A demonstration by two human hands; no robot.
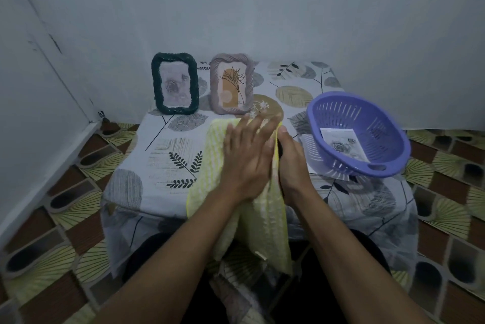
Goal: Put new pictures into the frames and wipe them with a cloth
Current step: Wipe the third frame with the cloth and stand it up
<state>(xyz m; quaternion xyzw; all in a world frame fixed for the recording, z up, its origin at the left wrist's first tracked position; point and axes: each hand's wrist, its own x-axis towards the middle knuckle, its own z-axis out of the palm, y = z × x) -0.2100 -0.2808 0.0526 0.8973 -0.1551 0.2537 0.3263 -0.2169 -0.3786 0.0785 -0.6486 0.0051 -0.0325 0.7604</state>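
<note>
Wiping step in hand, by my reading. Left hand (249, 158) lies flat with fingers spread and straight, pressing the yellow cloth (207, 161) down over something at the near middle of the bench (162, 155). Right hand (292, 166) is closed on the right edge of that covered thing. Only a dark sliver (280, 150) shows between cloth and thumb; likely a third frame, but the cloth hides the rest.

- Cloth: soft, waffle-textured, limp. Its lower end hangs off the bench edge toward the lap. It will bunch and slide unless pressed flat, as the left palm does.
- Dark green frame (174, 85) and mauve frame (232, 83): both upright at the back of the bench, side by side, each with a picture in it. Rope-like rims look grippy; I judge them light and easy to tip. The front pane is probably fragile and would smear, so hold by the side rims, not the face.
- Purple basket (367, 119): right of the hands, tilted, holding loose printed pictures (343, 144). Thin paper, easily creased; lift by the edges.

Whether the covered frame stands or lies flat, I cannot tell.
</note>
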